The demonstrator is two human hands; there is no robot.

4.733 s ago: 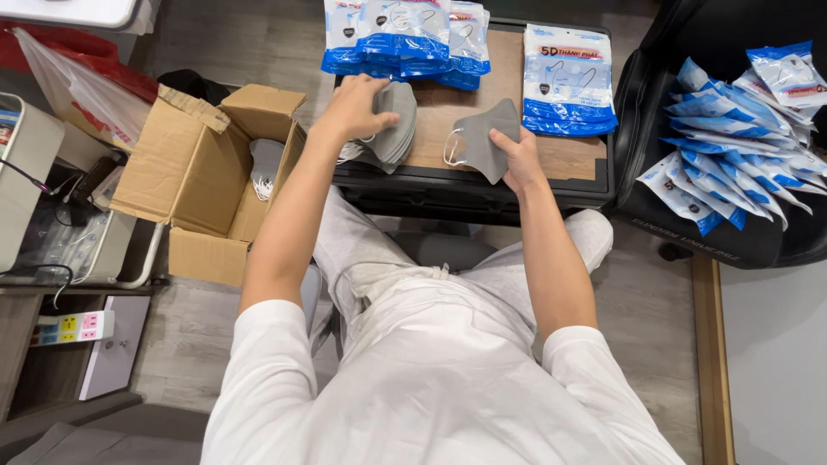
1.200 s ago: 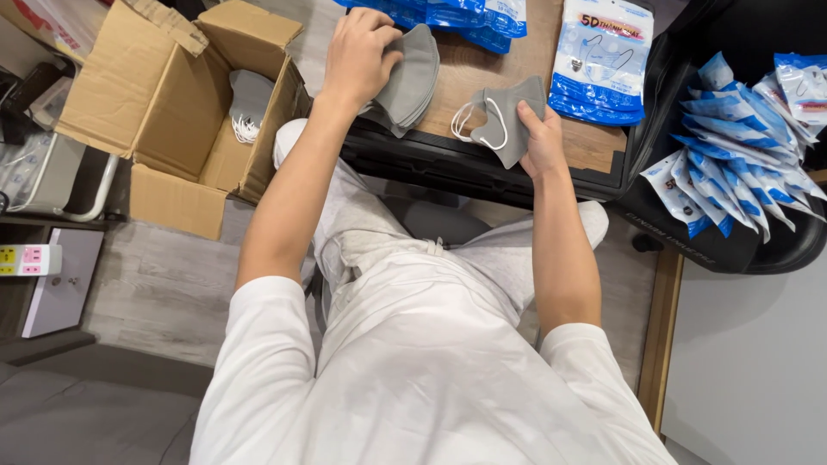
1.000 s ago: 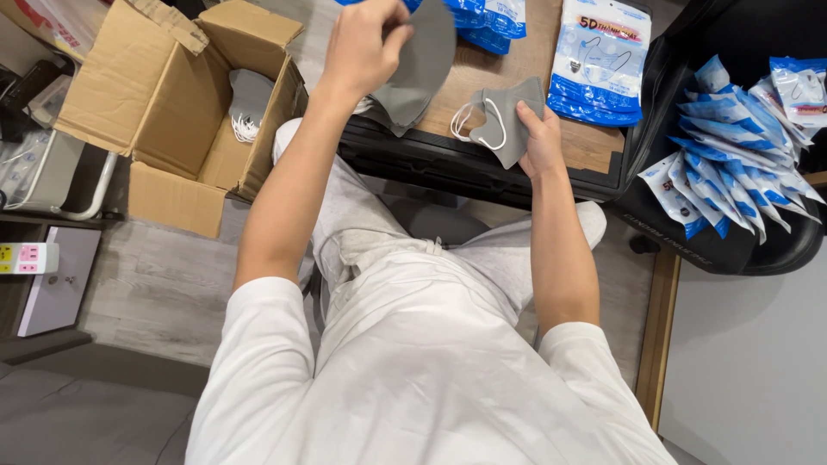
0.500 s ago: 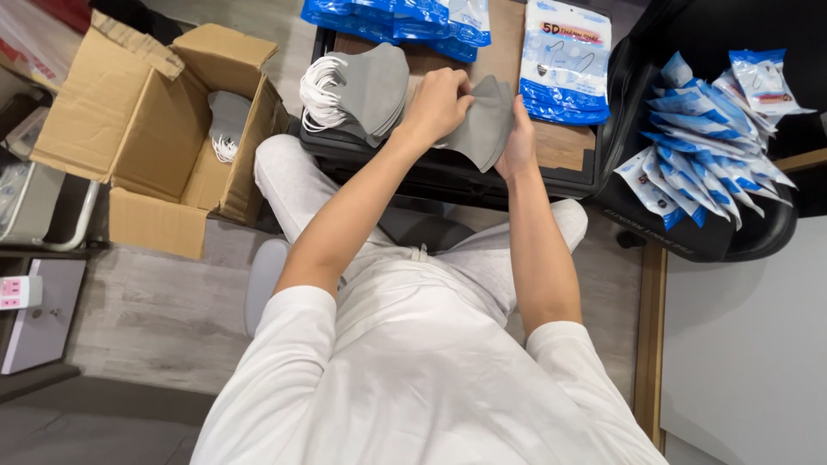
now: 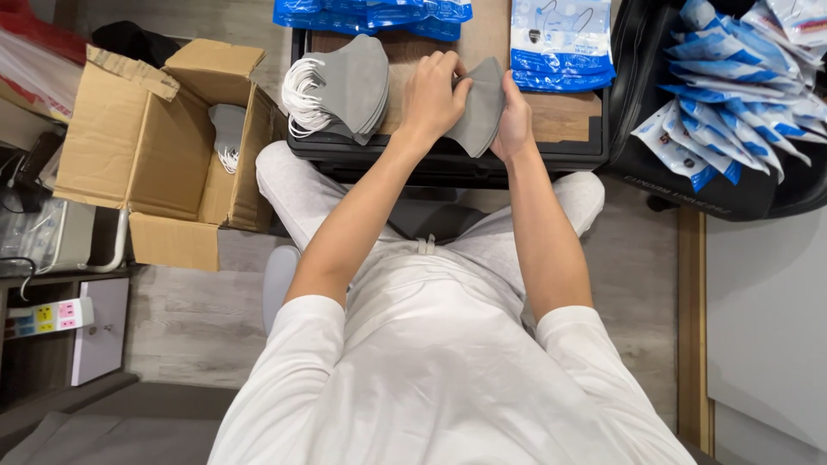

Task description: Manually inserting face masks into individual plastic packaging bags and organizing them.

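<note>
Grey mask, soft and feather-light, sits on the table pinched between left hand and right hand, best gripped along its folded edge.

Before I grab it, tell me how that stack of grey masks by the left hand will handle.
The stack of grey masks looks soft and light. Fanned, uneven layers would likely slide apart. The loose white ear loops could snag.
</note>
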